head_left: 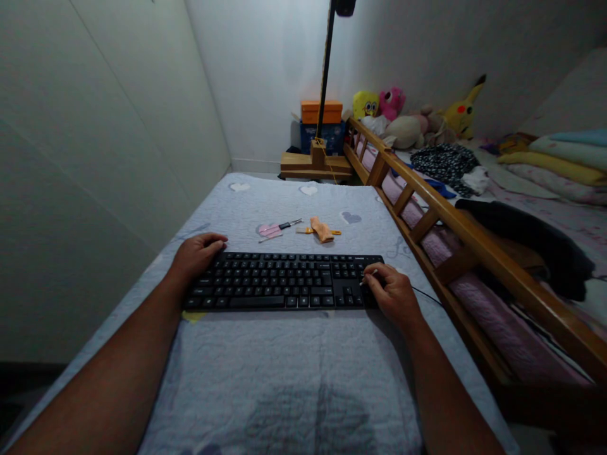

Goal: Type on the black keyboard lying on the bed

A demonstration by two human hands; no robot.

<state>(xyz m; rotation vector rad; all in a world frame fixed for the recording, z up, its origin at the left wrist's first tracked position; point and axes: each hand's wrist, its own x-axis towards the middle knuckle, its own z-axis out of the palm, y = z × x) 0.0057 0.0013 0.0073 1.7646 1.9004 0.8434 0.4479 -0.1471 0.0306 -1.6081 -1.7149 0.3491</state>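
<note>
A black keyboard [265, 281] lies flat across the quilted cover in front of me. My left hand [196, 256] grips its far left corner, with the fingers along the back edge. Over the number pad, my right hand [386, 287] is closed in a pinch around a thin white cotton swab [374, 273], whose tip points down at the keys by the arrow cluster. Behind the keyboard lie a tool with a black handle and metal end [290, 224], a thin stick [270, 239], and an orange cloth [322, 230] over a yellow-handled brush [304, 230].
A wooden bed rail [427, 202] runs along the right side, with bedding and plush toys [391, 104] beyond it. A pole on a wooden base [315, 165] and an orange box [321, 112] stand at the back. The keyboard cable [429, 296] trails right.
</note>
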